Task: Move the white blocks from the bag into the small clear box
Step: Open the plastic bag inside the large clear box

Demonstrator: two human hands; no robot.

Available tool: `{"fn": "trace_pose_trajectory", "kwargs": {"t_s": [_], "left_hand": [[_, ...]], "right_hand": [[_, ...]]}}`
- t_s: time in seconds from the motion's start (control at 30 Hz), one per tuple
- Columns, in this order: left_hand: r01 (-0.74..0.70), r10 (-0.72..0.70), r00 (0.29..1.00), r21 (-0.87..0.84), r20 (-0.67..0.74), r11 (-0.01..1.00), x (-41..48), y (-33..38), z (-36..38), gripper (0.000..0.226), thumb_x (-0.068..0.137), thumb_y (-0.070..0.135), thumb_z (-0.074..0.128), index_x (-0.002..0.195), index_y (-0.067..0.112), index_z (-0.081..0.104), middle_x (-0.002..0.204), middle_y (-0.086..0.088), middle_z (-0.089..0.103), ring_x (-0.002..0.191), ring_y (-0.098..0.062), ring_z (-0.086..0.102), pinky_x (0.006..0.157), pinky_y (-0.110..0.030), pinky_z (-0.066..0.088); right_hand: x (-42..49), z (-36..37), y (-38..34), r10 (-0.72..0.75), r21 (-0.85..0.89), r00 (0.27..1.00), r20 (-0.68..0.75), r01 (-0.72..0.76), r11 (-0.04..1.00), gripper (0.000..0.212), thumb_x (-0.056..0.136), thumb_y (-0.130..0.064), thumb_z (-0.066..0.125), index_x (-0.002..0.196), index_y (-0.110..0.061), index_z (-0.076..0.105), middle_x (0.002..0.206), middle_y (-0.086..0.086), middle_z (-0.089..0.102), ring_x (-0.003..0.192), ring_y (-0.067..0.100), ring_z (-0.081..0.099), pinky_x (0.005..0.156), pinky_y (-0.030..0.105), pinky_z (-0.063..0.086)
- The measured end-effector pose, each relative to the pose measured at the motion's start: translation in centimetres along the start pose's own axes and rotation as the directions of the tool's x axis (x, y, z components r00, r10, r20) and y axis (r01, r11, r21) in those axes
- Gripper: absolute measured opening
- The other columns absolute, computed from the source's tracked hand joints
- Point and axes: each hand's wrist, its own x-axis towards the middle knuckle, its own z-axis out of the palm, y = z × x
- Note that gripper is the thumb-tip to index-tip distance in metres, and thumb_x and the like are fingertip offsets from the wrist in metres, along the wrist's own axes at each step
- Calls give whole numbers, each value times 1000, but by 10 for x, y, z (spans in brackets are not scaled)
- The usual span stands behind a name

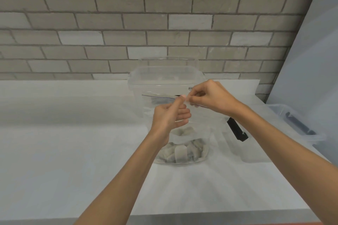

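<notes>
A: From the head view, how far is the task?

B: At the beginning. The left hand (171,115) and right hand (208,96) both pinch the bag (199,124) top. The white blocks (182,150) lie inside, below the hands.

A: And the small clear box?

B: I cannot tell which container it is.

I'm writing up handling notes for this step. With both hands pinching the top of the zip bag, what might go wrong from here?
1. The left hand and right hand pinch the clear plastic zip bag at its seal; a sudden opening may swing it, spilling the white blocks piled at its bottom.
2. The large clear plastic box stands close behind; a jerk might knock it.
</notes>
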Motion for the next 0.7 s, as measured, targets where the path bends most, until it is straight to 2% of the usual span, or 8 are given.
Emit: {"fn": "trace_pose_trajectory", "kwargs": {"t_s": [0.07, 0.23, 0.37, 0.43, 0.5, 0.57, 0.6, 0.7], "left_hand": [[-10, 10, 1000, 5, 0, 1000, 3, 0, 1, 32, 90, 32, 67, 92, 1, 69, 85, -14, 74, 78, -19, 73, 71, -31, 60], [-38, 39, 999, 43, -19, 998, 4, -2, 1, 16, 92, 15, 62, 86, 1, 68, 71, -8, 68, 61, -14, 65, 63, -24, 57], [-31, 33, 999, 88, -19, 996, 0, -8, -2, 15, 91, 12, 61, 91, -2, 68, 69, -7, 68, 58, -12, 62, 60, -23, 54], [-29, 31, 999, 92, -20, 995, -1, -11, -4, 14, 91, 12, 61, 88, 0, 67, 69, -7, 68, 58, -12, 62, 60, -23, 53], [-35, 37, 999, 84, -30, 996, -2, -12, -6, 13, 91, 13, 61, 85, 3, 67, 69, -6, 68, 59, -12, 63, 60, -23, 53], [-38, 41, 999, 85, -33, 996, -2, -11, -6, 13, 91, 13, 61, 85, 4, 67, 69, -6, 68, 61, -13, 63, 61, -23, 54], [-37, 40, 999, 92, -31, 995, -3, -11, -6, 13, 90, 14, 61, 86, 3, 68, 69, -6, 68, 61, -14, 63, 62, -24, 54], [-36, 38, 999, 157, -9, 987, -9, -12, -3, 16, 89, 12, 61, 87, -1, 69, 66, -6, 67, 59, -14, 62, 59, -24, 54]], "right_hand": [[2, 2, 0, -7, -5, 1000, -1, 7, 1000, 12, 85, -21, 68, 76, -16, 75, 60, -8, 66, 56, -3, 57, 56, 6, 41], [6, 7, 4, 13, -52, 998, -62, -16, 998, 12, 84, -14, 64, 76, -13, 74, 65, -6, 68, 63, 1, 60, 58, 10, 44], [8, 0, 11, 60, -9, 992, -115, -61, 998, 14, 84, -12, 62, 75, -14, 73, 60, -7, 66, 54, -1, 58, 54, 8, 42], [8, -1, 14, 60, 9, 995, -74, -60, 998, 14, 86, -16, 64, 74, -17, 72, 58, -5, 66, 54, 2, 59, 58, 13, 44], [7, -2, 13, 66, 37, 998, 4, -66, 997, 7, 85, -24, 69, 81, -20, 72, 64, -2, 70, 62, 10, 64, 62, 19, 47], [6, -4, 13, 75, 23, 994, 78, -77, 997, 13, 82, -29, 73, 93, -23, 70, 66, -3, 71, 65, 5, 65, 66, 18, 49], [7, -5, 14, 69, 0, 995, 77, -70, 998, 16, 81, -25, 73, 96, -22, 68, 65, -3, 72, 65, 2, 64, 68, 17, 48], [13, -8, 19, 38, -43, 997, -70, -41, 998, 16, 81, -9, 71, 94, -15, 65, 63, 1, 71, 59, 0, 62, 64, 9, 39]]}}
